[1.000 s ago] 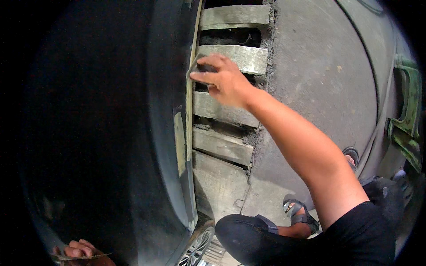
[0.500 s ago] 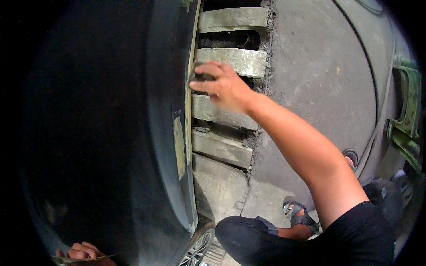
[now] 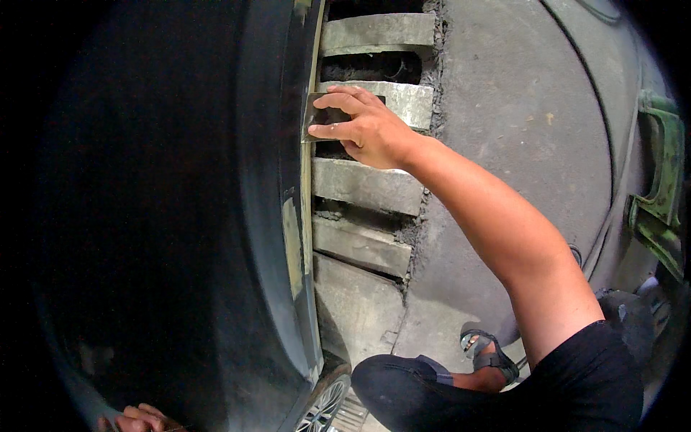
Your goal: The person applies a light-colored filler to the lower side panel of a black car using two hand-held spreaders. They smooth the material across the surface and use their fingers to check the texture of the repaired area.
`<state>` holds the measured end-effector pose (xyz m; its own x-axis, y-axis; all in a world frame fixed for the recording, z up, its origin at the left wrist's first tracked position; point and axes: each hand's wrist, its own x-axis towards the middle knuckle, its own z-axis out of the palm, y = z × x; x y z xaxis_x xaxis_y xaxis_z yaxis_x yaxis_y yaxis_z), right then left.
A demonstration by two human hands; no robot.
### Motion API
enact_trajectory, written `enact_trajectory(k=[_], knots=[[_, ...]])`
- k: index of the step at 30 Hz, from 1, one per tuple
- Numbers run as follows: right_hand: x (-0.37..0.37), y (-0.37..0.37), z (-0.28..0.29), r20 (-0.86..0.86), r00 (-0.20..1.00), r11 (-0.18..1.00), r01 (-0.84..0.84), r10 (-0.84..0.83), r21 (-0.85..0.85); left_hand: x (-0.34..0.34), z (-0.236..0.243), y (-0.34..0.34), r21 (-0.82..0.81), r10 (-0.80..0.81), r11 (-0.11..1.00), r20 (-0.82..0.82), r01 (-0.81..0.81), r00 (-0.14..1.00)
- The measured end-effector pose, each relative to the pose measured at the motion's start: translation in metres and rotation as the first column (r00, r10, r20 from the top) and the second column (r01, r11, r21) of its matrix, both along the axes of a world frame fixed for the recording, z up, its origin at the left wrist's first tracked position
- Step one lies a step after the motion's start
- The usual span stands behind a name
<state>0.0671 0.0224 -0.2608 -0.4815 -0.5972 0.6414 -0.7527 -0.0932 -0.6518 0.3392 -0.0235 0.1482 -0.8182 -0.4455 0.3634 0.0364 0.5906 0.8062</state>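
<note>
My right hand (image 3: 367, 129) grips a thin, dark, rectangular scraper (image 3: 331, 117), thumb below and fingers spread along its upper side. The scraper's left edge meets the narrow tan lower edge (image 3: 306, 173) of a dark car body panel (image 3: 173, 201). Just below the hand, a longer beige filler patch (image 3: 293, 245) runs along that panel. At the bottom left, my left hand (image 3: 140, 419) shows only its curled fingers over the panel; whatever they hold is cut off by the frame.
Pale concrete slats (image 3: 371, 180) with dark gaps lie beside the car. A wheel (image 3: 325, 403) stands below the panel. My bent knee (image 3: 392, 381) and sandalled foot (image 3: 493, 356) are near. A black hose (image 3: 597, 93) crosses the floor by a green frame part (image 3: 666, 158).
My right hand has tilted, so the flat face of the scraper shows more plainly at the panel edge. My left hand has sunk lower towards the bottom rim.
</note>
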Motion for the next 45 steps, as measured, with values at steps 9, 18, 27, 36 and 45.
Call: enact_trajectory(k=[9,18,27,36,45], knots=[[0.0,0.004,0.003,-0.007,1.0,1.0,-0.024,0.024,-0.004,-0.006,0.0,0.003,-0.124,0.016,0.992,0.04,-0.011,0.999],[0.003,0.011,-0.006,0.025,1.0,0.999,0.009,-0.01,0.048,-0.005,-0.003,0.004,-0.15,0.025,0.989,0.047,-0.018,0.999],[-0.024,0.001,0.0,-0.057,0.998,0.998,0.019,-0.015,0.061,0.007,0.006,-0.004,-0.056,0.216,0.975,0.037,-0.214,0.976],[-0.038,0.001,-0.005,-0.047,0.998,0.999,0.052,-0.052,0.0,-0.001,-0.002,-0.001,-0.131,-0.019,0.991,0.064,0.027,0.998],[-0.046,-0.009,-0.008,-0.01,1.0,1.0,0.024,-0.024,-0.01,-0.006,-0.003,0.001,-0.046,-0.077,0.996,0.085,0.081,0.993]])
